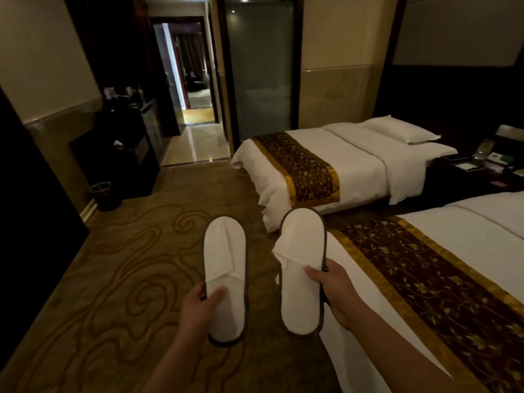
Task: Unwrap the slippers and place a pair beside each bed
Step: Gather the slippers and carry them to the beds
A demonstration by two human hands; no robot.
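Observation:
I hold two white slippers with dark edging, toes pointing away from me, above the patterned carpet. My left hand (198, 307) grips the heel end of the left slipper (225, 259), thumb on top. My right hand (333, 287) grips the right slipper (302, 251) at its middle; this slipper overlaps the foot corner of the near bed (425, 279). The far bed (354, 163) stands beyond it, white with a brown and gold runner. No wrapper is visible on either slipper.
Swirl-patterned carpet (127, 265) spreads to the left of the beds. A dark cabinet (127, 154) and a small waste bin (103, 194) stand by the left wall. A nightstand (476, 171) sits between the bed heads. An open doorway (195, 109) lies ahead.

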